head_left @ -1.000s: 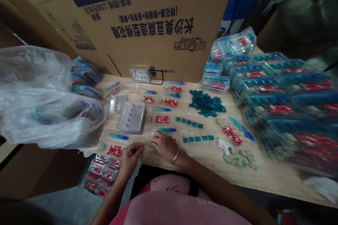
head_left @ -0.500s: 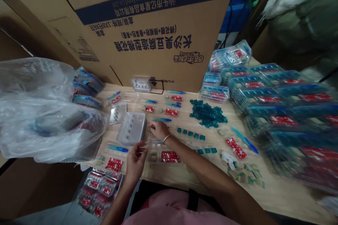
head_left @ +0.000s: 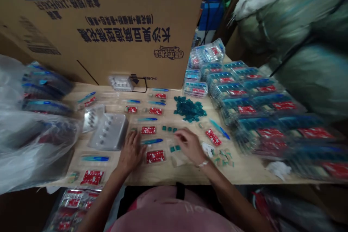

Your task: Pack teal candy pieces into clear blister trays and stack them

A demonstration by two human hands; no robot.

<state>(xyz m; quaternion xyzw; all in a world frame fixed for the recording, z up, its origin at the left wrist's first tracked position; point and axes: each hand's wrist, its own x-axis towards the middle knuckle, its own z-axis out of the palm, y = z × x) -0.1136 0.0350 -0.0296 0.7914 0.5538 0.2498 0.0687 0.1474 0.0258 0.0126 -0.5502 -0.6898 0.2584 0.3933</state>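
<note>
While the left hand point(head_left: 132, 154) lies to the left of the green pile point(head_left: 191, 108), fingers close together beside a red packet point(head_left: 148, 130), I see the right hand point(head_left: 189, 146) on the near side of that pile, fingers curled at rows of green squares point(head_left: 169, 129); whether they pinch one, I cannot tell. Handling squares seems the step in hand, and each calls for a light, exact pinch.

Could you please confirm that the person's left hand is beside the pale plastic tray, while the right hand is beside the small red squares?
One colour is wrong: the small squares beside the right hand are teal, not red, as the head view shows. The left hand is indeed beside the pale plastic tray.
</note>
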